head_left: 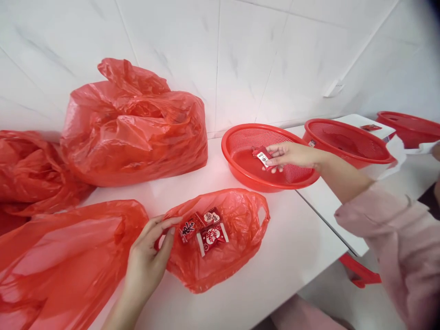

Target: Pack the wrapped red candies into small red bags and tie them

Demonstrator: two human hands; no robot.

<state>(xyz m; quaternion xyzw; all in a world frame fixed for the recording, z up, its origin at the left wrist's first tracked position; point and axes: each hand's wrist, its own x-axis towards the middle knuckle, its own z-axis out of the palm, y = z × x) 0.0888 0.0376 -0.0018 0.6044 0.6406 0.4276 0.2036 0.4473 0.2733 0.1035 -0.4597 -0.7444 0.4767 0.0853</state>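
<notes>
A small red-and-white wrapped snack packet is pinched in the fingers of my right hand, over the inside of a red plastic colander. My left hand is closed on the left edge of a red plastic bag, thumb and fingers around its rim. The bag lies with its mouth wide, facing up. Inside it are a packet with a white wavy design, a darker packet and a red packet with black lettering.
A large full red bag stands against the tiled wall, with another red bag left of it and a flat one in front. More red baskets stand at the right. A gap separates two white tables.
</notes>
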